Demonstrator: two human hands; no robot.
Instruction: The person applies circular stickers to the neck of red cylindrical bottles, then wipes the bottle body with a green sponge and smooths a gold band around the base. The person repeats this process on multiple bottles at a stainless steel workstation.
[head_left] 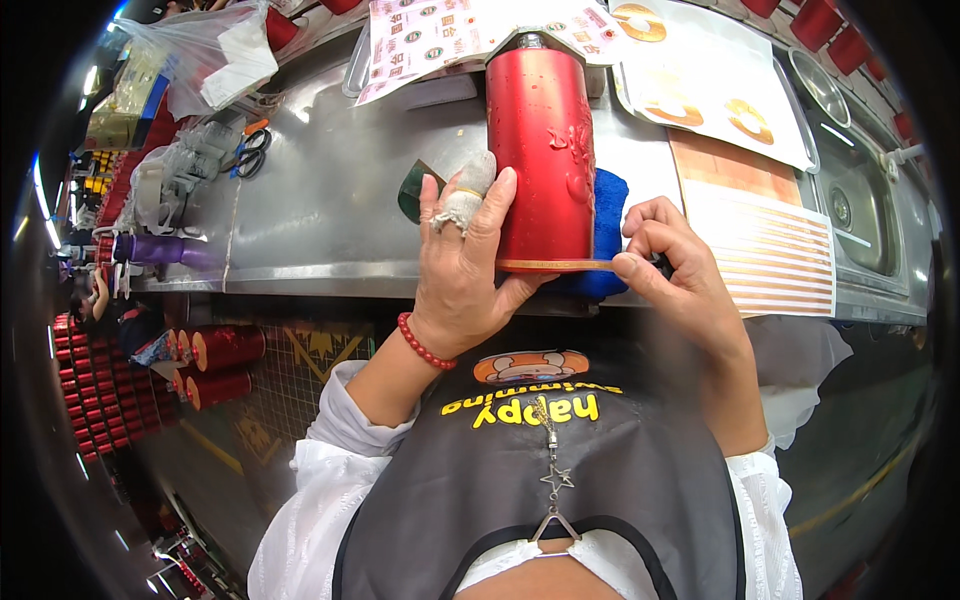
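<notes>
While we brace the red cylinder (543, 160) in the upper middle of the frame, our left hand (458, 240) rises from the lower left, its wrist angled inward and its back toward us. Its index finger lies along the cylinder's left side and its thumb bends round the near end, so the hand grips the cylinder lightly. A pale wrap (465, 200) covers another finger, and a dark green piece (415, 190) shows just beyond the fingertips; whether we hold it, we cannot tell.

Our right hand (672, 255) comes up from the lower right, with the wrist bent toward the middle of the frame. Its thumb and bent index finger close on the right end of a thin gold strip (560, 266), which runs across the cylinder's near end; the other fingers curl inward. A blue cloth (608, 215) sits beside the cylinder, and a sheet of gold strips (775, 255) lies at right.
</notes>
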